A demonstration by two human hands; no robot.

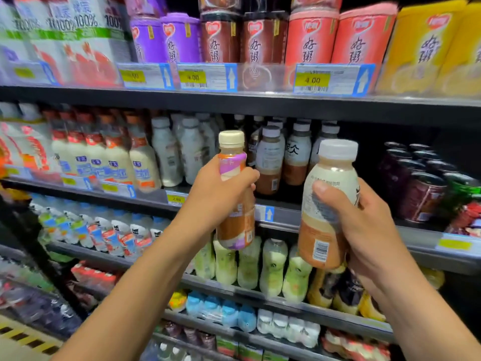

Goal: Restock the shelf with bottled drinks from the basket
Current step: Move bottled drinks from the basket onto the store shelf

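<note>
hands apart: my left hand clamps purple-label bottle, right hand clamps white-cap bottle, raised upright for shelf placement.

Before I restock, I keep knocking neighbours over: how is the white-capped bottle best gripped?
As the right hand does: fingers round the mid-body of the white-capped bottle, from its outer right side; it's upright, leaving cap and base free.

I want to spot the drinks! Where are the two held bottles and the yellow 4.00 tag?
Left bottle (235, 225), head view, lower label.
Right bottle (335, 162), head view, neck.
4.00 tag (312, 80), head view, yellow patch.
</note>
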